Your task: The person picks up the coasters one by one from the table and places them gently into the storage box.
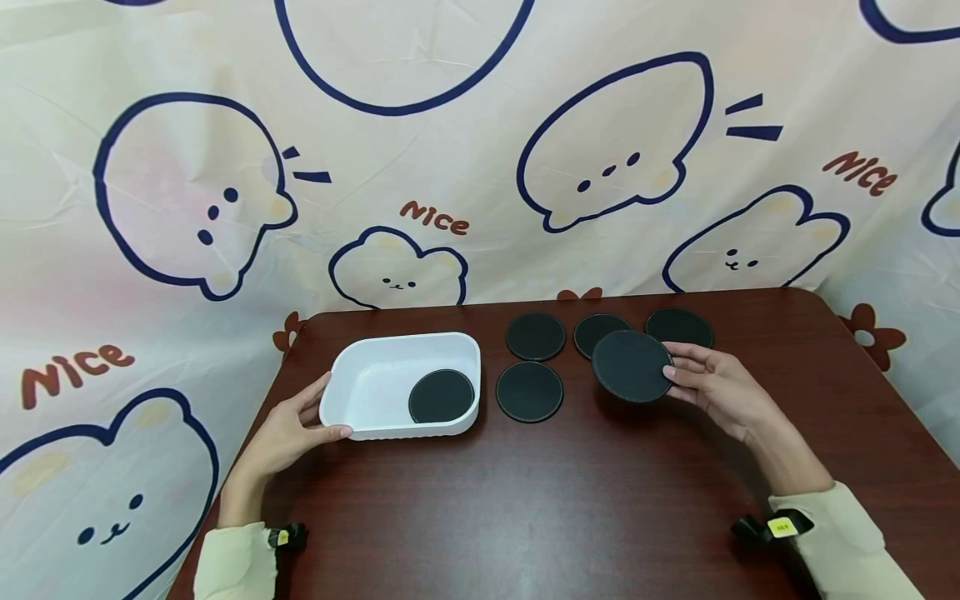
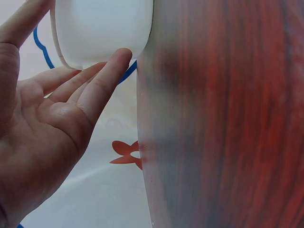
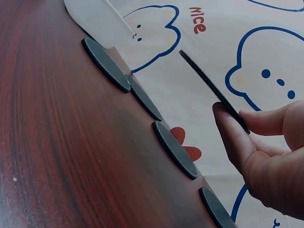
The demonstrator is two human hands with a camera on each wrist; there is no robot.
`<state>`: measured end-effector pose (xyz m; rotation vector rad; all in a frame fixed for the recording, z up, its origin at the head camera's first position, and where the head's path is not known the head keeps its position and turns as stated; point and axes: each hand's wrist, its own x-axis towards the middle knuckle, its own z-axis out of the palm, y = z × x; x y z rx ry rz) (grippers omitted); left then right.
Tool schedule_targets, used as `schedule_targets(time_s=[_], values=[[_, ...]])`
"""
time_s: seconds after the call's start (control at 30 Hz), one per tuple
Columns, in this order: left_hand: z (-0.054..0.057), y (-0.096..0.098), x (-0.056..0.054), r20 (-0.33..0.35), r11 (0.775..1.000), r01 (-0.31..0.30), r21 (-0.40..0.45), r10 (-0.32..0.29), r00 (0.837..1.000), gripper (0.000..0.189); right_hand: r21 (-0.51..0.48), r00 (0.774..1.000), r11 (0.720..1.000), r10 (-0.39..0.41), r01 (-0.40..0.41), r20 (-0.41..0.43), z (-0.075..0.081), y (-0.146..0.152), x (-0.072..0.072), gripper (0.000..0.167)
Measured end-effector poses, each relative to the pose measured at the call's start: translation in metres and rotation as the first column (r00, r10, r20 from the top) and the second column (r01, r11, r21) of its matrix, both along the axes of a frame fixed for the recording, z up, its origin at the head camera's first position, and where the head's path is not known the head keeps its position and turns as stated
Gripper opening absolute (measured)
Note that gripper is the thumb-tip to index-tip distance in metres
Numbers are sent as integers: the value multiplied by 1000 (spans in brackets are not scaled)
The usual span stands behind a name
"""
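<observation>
A white rectangular basin [image 1: 367,400] with rounded corners stands at the left of the table, and a black round coaster [image 1: 441,397] lies inside its right end. My left hand [image 1: 288,433] holds the basin's left end, thumb at the front corner and fingers along the side wall. My right hand [image 1: 720,387] pinches another black coaster [image 1: 632,367] by its edge between thumb and fingers. In the right wrist view this held coaster [image 3: 213,90] is seen edge-on, tilted and raised off the table. Below and behind it, several similar coasters [image 1: 529,392] lie flat.
The dark red-brown wooden table [image 1: 525,517] has its back edge just behind the coasters. A pale cloth [image 1: 495,167] printed with blue-outlined bears hangs behind and at the sides. One back coaster [image 1: 596,332] is partly covered by the held one.
</observation>
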<state>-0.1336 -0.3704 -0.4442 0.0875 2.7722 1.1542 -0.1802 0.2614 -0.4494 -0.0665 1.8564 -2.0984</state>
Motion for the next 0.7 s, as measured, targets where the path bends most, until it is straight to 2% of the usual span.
schedule_targets(time_s=[0.2,0.7], values=[[-2,-1,-1,-2,1000,1,-2,-1,1000,107,-36,1000,999,1,-1,-6,2,0,-3,66],[-4,-1,-2,-3,1000,0,-3,0,1000,106,-35,1000,999,-19,20,8,5,-9,-5,68]])
